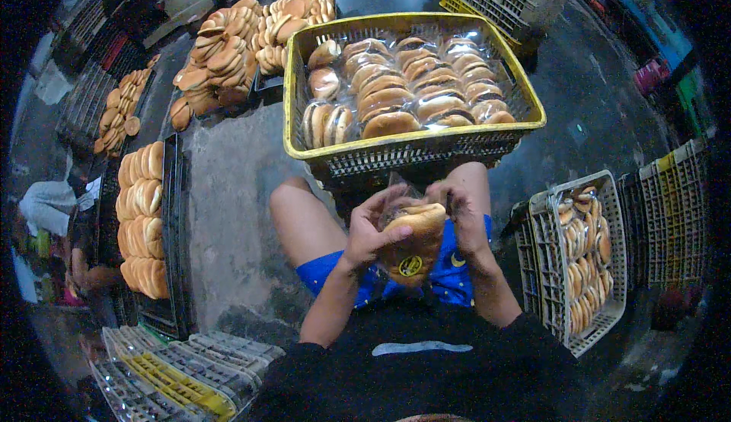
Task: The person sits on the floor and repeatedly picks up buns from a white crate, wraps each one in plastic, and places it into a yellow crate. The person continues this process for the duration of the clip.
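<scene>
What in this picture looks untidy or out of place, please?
The heaped buns at upper left look untidy: they lie at mixed angles, unlike the neat bun rows on the black tray at left. Whether any touch the floor, I cannot tell.

L hand (368, 229): fingers bent, thumb pointing inwd. R hand (461, 210) just opp., slightly higher, fingers curled in, bit blurred. Both forearms (329, 302) angled fwd, approx. symm.; bare legs (306, 220) bent & apart.

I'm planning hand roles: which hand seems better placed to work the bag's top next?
Probably the right hand: it is raised beside the top of the clear bag, while the left hand holds the bag's side, thumb across its front.
</scene>
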`<state>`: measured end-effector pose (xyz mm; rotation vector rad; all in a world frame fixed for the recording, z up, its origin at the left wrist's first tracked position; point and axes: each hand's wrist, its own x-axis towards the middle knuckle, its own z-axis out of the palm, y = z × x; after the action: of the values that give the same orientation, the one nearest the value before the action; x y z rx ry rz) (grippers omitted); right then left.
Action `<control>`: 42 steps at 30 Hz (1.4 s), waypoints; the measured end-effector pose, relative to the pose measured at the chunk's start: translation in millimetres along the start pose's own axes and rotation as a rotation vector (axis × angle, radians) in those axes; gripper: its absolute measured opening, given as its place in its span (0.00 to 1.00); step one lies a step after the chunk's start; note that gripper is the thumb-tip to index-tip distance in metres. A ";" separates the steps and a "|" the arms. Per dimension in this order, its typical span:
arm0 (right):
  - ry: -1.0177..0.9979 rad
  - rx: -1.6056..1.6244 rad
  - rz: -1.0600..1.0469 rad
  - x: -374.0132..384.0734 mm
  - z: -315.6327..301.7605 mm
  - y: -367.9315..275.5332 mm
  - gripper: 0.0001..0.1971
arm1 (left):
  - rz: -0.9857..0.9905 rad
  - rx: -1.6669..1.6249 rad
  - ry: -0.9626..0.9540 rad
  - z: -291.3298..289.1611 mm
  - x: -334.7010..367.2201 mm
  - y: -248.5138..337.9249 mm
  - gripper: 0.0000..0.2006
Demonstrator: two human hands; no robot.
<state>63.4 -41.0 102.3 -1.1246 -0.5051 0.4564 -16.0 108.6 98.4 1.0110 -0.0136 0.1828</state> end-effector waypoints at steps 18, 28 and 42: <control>0.083 -0.489 0.066 0.4 7.8 4.3 0.05 | -0.064 0.516 0.184 3.6 0.3 -19.8 0.12; -0.181 -0.913 0.366 -34.3 2.3 15.4 0.07 | -0.319 1.142 -0.181 -26.7 -23.3 -38.2 0.08; 0.495 -0.905 0.042 -50.8 -46.3 46.5 0.27 | 0.381 0.565 0.188 36.2 26.2 -115.7 0.15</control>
<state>46.0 -87.3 35.7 -2.0486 -0.2359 -0.0598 30.7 22.1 22.9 1.5457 0.0175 0.6561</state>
